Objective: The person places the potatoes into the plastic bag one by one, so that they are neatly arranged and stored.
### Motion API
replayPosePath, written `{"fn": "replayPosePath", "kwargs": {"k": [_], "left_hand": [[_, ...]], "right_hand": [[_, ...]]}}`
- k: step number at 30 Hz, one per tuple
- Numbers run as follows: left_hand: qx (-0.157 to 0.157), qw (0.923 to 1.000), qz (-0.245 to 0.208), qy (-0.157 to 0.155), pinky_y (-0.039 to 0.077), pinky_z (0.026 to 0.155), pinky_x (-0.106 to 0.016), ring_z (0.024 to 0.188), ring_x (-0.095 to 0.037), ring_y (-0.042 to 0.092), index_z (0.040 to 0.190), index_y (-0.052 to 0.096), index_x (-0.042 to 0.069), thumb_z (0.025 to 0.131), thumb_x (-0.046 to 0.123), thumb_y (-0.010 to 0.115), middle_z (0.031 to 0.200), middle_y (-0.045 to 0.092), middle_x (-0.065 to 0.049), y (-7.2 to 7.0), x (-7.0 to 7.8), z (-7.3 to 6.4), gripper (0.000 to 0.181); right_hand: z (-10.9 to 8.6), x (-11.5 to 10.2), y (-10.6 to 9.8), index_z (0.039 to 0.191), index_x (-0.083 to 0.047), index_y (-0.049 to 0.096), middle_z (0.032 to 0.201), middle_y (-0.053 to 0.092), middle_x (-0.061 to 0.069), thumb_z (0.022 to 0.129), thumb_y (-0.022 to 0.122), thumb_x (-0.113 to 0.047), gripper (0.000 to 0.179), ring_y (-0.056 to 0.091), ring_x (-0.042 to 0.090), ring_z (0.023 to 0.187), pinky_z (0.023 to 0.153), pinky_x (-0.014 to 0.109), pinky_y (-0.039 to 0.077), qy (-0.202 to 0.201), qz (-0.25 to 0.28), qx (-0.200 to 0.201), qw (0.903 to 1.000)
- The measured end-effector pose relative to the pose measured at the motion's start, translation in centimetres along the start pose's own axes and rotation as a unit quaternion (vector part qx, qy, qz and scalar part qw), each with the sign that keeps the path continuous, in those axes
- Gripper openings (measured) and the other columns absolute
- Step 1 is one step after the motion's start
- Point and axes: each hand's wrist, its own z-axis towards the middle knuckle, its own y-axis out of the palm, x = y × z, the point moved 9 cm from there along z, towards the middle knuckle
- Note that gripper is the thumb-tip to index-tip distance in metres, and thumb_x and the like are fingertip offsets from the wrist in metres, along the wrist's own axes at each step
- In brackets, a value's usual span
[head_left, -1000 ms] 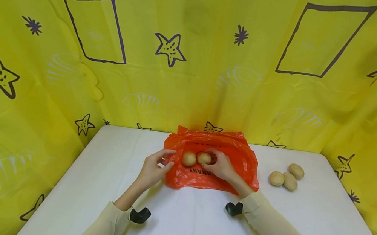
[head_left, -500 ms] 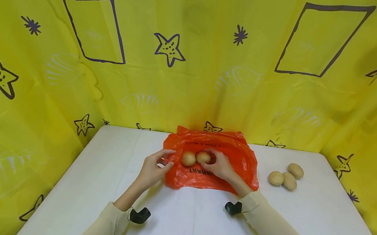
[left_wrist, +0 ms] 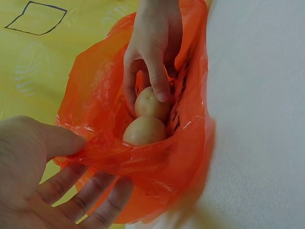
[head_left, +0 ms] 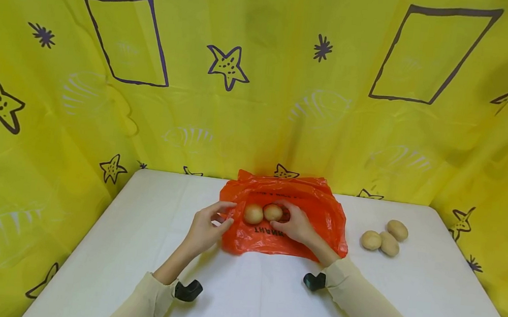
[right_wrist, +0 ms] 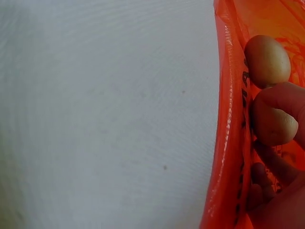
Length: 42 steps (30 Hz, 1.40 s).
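Note:
A red plastic bag (head_left: 305, 245) lies on the table with its mouth spread wide, dark lettering showing inside. Two pale brown potatoes rest within it side by side. My right hand (head_left: 297, 225) reaches in and grips the right-hand potato (head_left: 273, 212) between thumb and fingers. The left-hand potato (left_wrist: 144, 131) sits against it, nearer the bag's left rim. At that rim my left hand (head_left: 207, 228) holds the plastic, thumb (left_wrist: 66, 141) on the inner side and fingers spread behind the film.
Three more potatoes (head_left: 389, 244) lie close together on the white table (head_left: 240, 300), right of the bag. A yellow patterned curtain (head_left: 257, 128) stands along the table's back and sides. Each wrist wears a small black camera.

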Motion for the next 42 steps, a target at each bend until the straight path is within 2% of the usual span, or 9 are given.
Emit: {"fn": "replayPosePath", "kwargs": {"k": [10,23,31,38,42], "left_hand": [[-0.001,1.0,0.004,0.0,0.057,0.064,-0.023,0.077,-0.019,0.065,0.124,0.071,0.012,0.091,-0.002,0.073,0.105,0.072,-0.008,-0.1,0.1,0.0,0.036],[0.001,1.0,0.0,-0.001,0.056,0.063,-0.023,0.076,-0.019,0.065,0.124,0.071,0.011,0.091,-0.003,0.073,0.103,0.072,-0.008,-0.2,0.2,0.1,0.036],[0.003,1.0,-0.002,-0.003,0.056,0.063,-0.023,0.076,-0.02,0.065,0.124,0.072,0.012,0.091,-0.003,0.073,0.103,0.071,-0.008,-0.3,0.2,0.2,0.036],[0.004,1.0,0.0,-0.005,0.057,0.063,-0.023,0.077,-0.02,0.065,0.124,0.072,0.012,0.091,-0.003,0.073,0.104,0.071,-0.008,-0.3,0.2,0.1,0.036],[0.005,1.0,-0.002,-0.004,0.057,0.063,-0.023,0.076,-0.02,0.065,0.124,0.072,0.012,0.091,-0.003,0.072,0.104,0.071,-0.009,-0.3,0.2,0.1,0.036]], "right_hand": [[-0.2,-0.1,-0.1,0.143,-0.004,0.054,0.131,0.063,0.013,0.088,0.081,-0.013,0.062,0.061,0.031,0.114,0.102,0.052,0.05,-0.017,0.01,-0.008,0.9998],[-0.5,-0.2,-0.1,0.147,-0.008,0.051,0.13,0.061,0.01,0.089,0.082,-0.016,0.067,0.061,0.03,0.111,0.099,0.05,0.053,-0.024,0.019,-0.031,0.9991],[-1.2,-0.8,-0.5,0.15,-0.006,0.046,0.134,0.06,0.013,0.088,0.083,-0.015,0.073,0.061,0.031,0.113,0.098,0.049,0.052,-0.032,0.02,-0.046,0.9982],[-2.3,-1.1,-0.5,0.153,-0.012,0.042,0.138,0.058,0.01,0.088,0.083,-0.025,0.078,0.058,0.03,0.119,0.101,0.051,0.05,-0.022,-0.005,-0.063,0.9977],[-3.0,-1.3,-0.6,0.152,-0.017,0.042,0.138,0.058,0.009,0.089,0.082,-0.027,0.076,0.058,0.03,0.12,0.101,0.051,0.05,-0.016,0.001,-0.071,0.9974]]}}
